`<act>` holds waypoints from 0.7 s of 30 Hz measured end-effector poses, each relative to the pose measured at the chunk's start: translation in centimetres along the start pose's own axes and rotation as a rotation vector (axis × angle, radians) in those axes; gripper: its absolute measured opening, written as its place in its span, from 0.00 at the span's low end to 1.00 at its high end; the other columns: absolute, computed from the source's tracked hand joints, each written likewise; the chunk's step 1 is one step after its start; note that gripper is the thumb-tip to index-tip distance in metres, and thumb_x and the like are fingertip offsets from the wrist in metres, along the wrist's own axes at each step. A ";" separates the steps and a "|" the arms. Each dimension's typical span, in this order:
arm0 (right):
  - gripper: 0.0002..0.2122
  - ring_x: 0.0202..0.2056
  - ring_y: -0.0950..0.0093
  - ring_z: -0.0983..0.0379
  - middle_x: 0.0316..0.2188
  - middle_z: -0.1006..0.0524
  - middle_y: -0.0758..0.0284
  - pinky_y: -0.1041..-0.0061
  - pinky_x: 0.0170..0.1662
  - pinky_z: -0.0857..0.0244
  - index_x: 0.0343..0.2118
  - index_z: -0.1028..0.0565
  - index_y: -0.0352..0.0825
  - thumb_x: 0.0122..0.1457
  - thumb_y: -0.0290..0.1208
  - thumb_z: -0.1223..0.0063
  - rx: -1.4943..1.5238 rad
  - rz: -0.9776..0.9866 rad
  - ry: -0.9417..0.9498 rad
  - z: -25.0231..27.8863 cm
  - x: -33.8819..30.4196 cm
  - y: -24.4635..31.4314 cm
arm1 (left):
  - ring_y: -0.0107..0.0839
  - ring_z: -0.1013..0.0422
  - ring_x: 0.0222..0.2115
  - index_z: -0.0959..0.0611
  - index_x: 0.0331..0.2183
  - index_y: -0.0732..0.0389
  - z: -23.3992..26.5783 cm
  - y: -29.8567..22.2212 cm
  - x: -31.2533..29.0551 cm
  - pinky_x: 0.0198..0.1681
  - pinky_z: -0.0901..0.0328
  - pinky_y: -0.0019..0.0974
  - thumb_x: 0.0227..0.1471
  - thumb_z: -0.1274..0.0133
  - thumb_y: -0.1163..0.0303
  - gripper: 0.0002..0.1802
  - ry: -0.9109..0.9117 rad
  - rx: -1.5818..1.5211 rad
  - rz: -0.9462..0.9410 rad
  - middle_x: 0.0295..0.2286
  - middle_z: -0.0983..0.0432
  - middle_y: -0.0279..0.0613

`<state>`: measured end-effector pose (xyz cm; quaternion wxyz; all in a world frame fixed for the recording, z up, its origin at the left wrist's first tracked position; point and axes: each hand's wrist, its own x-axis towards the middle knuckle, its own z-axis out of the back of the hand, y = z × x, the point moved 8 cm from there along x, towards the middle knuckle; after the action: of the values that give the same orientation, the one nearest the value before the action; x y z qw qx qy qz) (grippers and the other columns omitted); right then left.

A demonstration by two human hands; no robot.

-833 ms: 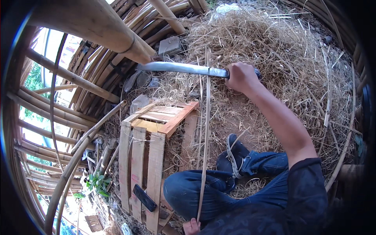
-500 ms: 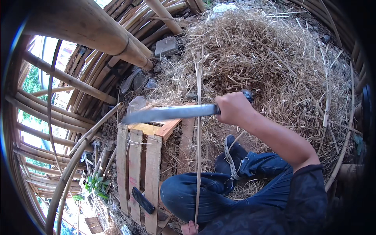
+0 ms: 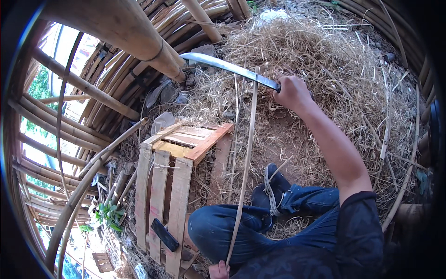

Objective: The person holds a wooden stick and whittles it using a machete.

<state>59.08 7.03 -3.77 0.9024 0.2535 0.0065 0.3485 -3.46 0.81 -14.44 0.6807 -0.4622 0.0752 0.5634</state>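
My right hand point(image 3: 293, 94) is closed around the handle of a machete point(image 3: 223, 66), arm stretched forward. The long blade points left and lies across the far end of a bamboo strip point(image 3: 248, 153), apparently touching it. My left hand point(image 3: 219, 269), at the lower edge, is closed on the strip's near end. The strip slants up past my bent knee. A thinner pale strip point(image 3: 233, 135) lies just left of it, beside the crate.
A wooden slatted crate point(image 3: 179, 204) stands left of my knee, with a black phone point(image 3: 165, 235) on it. Shavings point(image 3: 316, 60) are heaped ahead and right. A thick bamboo pole point(image 3: 125, 32) crosses the upper left, and stacked bamboo point(image 3: 111, 88) lines that side.
My right hand has moved the machete forward and right, from mid-strip to the far end. The held strip now tilts right, and a thinner strip shows separately beside it.
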 end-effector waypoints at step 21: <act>0.16 0.36 0.57 0.22 0.32 0.22 0.47 0.65 0.41 0.29 0.35 0.22 0.27 0.48 0.34 0.47 0.242 -0.575 0.028 -0.4 0.2 -14.3 | 0.40 0.37 0.11 0.21 0.35 0.73 -0.4 0.0 0.0 0.13 0.43 0.41 0.48 0.45 0.70 0.15 -0.175 0.477 -0.601 0.13 0.32 0.42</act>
<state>68.13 -1.64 -10.72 0.9270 0.3421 0.1317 0.0791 -3.24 0.53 -14.71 0.9074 -0.2425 0.0071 0.3431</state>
